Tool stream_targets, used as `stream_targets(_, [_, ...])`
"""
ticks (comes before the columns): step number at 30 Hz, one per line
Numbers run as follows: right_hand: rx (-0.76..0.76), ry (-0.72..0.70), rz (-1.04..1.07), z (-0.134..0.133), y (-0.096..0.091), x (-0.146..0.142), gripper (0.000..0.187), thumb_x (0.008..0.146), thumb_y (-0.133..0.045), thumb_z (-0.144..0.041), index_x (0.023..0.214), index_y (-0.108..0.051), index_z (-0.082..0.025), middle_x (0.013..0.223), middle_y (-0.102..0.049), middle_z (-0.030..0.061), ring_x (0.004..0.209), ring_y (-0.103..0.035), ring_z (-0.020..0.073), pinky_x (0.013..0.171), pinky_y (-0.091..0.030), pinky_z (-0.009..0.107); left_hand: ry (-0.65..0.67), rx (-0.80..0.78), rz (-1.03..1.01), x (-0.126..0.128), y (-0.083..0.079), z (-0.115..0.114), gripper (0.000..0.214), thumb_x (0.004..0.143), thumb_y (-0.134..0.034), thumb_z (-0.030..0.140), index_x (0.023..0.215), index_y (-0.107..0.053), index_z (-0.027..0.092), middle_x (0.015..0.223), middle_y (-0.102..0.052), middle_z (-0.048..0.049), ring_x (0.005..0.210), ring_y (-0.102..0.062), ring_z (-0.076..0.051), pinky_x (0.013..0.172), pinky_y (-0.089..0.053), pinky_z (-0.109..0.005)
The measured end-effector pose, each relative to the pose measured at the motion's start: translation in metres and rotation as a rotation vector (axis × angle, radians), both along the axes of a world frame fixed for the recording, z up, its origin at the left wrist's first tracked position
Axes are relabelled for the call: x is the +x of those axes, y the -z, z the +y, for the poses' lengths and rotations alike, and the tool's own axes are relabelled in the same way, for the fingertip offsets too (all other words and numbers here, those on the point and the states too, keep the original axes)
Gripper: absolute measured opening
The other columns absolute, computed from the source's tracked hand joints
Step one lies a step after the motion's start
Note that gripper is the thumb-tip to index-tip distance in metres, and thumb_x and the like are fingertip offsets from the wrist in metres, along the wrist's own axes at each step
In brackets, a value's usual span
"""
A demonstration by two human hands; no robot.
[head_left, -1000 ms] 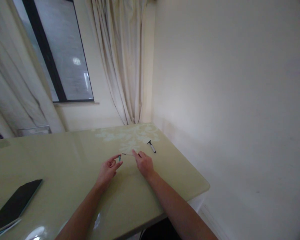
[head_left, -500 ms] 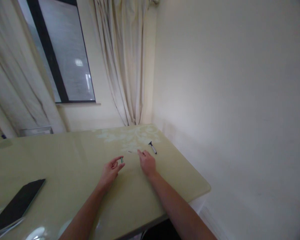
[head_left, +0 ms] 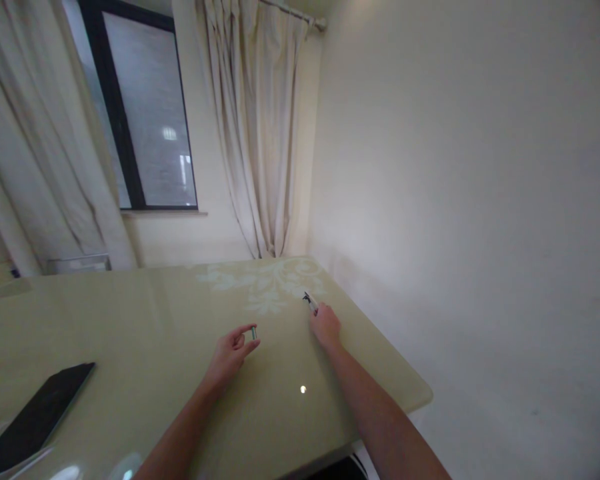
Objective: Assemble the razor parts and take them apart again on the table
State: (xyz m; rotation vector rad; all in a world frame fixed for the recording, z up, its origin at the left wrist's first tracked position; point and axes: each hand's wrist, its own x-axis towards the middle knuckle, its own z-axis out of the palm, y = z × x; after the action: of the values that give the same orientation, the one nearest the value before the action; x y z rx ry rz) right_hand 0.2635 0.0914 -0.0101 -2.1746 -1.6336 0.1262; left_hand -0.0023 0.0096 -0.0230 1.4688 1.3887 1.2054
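My left hand (head_left: 230, 357) is closed in a pinch above the table. Between its thumb and index finger stands a small green cylinder (head_left: 254, 333), which looks like a battery. To the right, my right hand (head_left: 326, 327) has its fingers closed around the lower handle of a razor (head_left: 310, 301). The razor has a dark head pointing away from me and a pale handle. My fingers cover the handle's near end. Both hands are over the right part of the table.
The glossy yellow-green table (head_left: 145, 347) has a pale leaf pattern at its far right corner. A dark flat panel (head_left: 40, 413) lies at the left, beside clear plastic. A white wall (head_left: 455, 233) borders the right side; curtains (head_left: 265, 133) and a window (head_left: 153, 113) are behind.
My right hand has moved right to the razor and taken hold of its handle. The small pale piece between my hands no longer shows on the table. My left hand keeps its pinch.
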Motion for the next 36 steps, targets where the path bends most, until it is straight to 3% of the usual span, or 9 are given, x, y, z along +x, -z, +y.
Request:
stream_targets(10, [-0.021, -0.076, -0.017, -0.056, 0.005, 0.025, 0.016, 0.096, -0.058, -0.031, 0.098, -0.069, -0.019, 0.099, -0.074, 0.01, 0.094, -0.072, 0.0257, 0.072, -0.047, 0.03, 0.126, 0.021, 0.21, -0.001, 0.001, -0.014, 0.066, 0.069, -0.071, 0.055, 0.119, -0.075, 0.011, 0.062, -0.022, 0.0095, 0.057, -0.025, -0.013, 0.059, -0.019, -0.027])
stream_targets(14, [0.059, -0.137, -0.092, -0.077, -0.004, 0.016, 0.023, 0.1, -0.058, -0.035, 0.113, -0.066, -0.018, 0.117, -0.069, 0.0129, 0.095, -0.071, 0.0253, 0.071, -0.048, 0.03, 0.068, 0.062, 0.187, -0.008, 0.005, -0.024, 0.068, 0.072, -0.072, 0.059, 0.122, -0.075, 0.014, 0.063, -0.022, 0.0089, 0.058, -0.027, -0.013, 0.06, -0.02, -0.027])
stream_targets(16, [0.183, -0.271, -0.093, -0.083, -0.013, -0.002, 0.03, 0.105, -0.05, -0.042, 0.118, -0.064, -0.019, 0.12, -0.066, 0.0125, 0.101, -0.069, 0.0249, 0.073, -0.049, 0.03, 0.014, 0.073, 0.15, -0.012, 0.006, -0.024, 0.072, 0.071, -0.073, 0.062, 0.123, -0.074, 0.013, 0.064, -0.021, 0.009, 0.058, -0.026, -0.013, 0.06, -0.02, -0.026])
stream_targets(19, [0.336, -0.606, -0.057, -0.089, -0.022, -0.039, 0.033, 0.11, -0.037, -0.038, 0.12, -0.064, -0.022, 0.11, -0.069, 0.0079, 0.104, -0.066, 0.022, 0.084, -0.049, 0.03, -0.051, 0.06, 0.088, -0.015, 0.007, -0.02, 0.078, 0.068, -0.075, 0.066, 0.125, -0.073, 0.013, 0.065, -0.019, 0.0094, 0.057, -0.025, -0.012, 0.058, -0.02, -0.026])
stream_targets(23, [0.391, -0.826, -0.054, -0.093, -0.015, -0.075, 0.029, 0.109, -0.042, -0.037, 0.113, -0.068, -0.024, 0.101, -0.07, 0.0059, 0.096, -0.065, 0.0203, 0.082, -0.047, 0.028, -0.099, 0.012, -0.001, -0.019, 0.004, -0.02, 0.089, 0.064, -0.075, 0.073, 0.127, -0.071, 0.012, 0.066, -0.019, 0.0097, 0.056, -0.024, -0.011, 0.055, -0.02, -0.025])
stream_targets(28, [0.352, -0.741, -0.007, -0.095, 0.004, -0.073, 0.03, 0.109, -0.042, -0.034, 0.11, -0.07, -0.023, 0.097, -0.071, 0.0047, 0.091, -0.066, 0.0185, 0.077, -0.047, 0.025, -0.086, 0.002, -0.032, -0.021, 0.002, -0.021, 0.095, 0.062, -0.077, 0.074, 0.132, -0.069, 0.012, 0.066, -0.017, 0.0102, 0.054, -0.022, -0.01, 0.052, -0.019, -0.024])
stream_targets(36, [0.358, -0.678, -0.007, -0.094, 0.003, -0.069, 0.029, 0.108, -0.044, -0.034, 0.108, -0.071, -0.024, 0.097, -0.071, 0.0045, 0.091, -0.067, 0.0188, 0.078, -0.048, 0.026, -0.061, -0.006, -0.051, -0.021, 0.009, -0.013, 0.097, 0.064, -0.075, 0.075, 0.137, -0.065, 0.011, 0.068, -0.014, 0.0102, 0.054, -0.02, -0.01, 0.051, -0.02, -0.023])
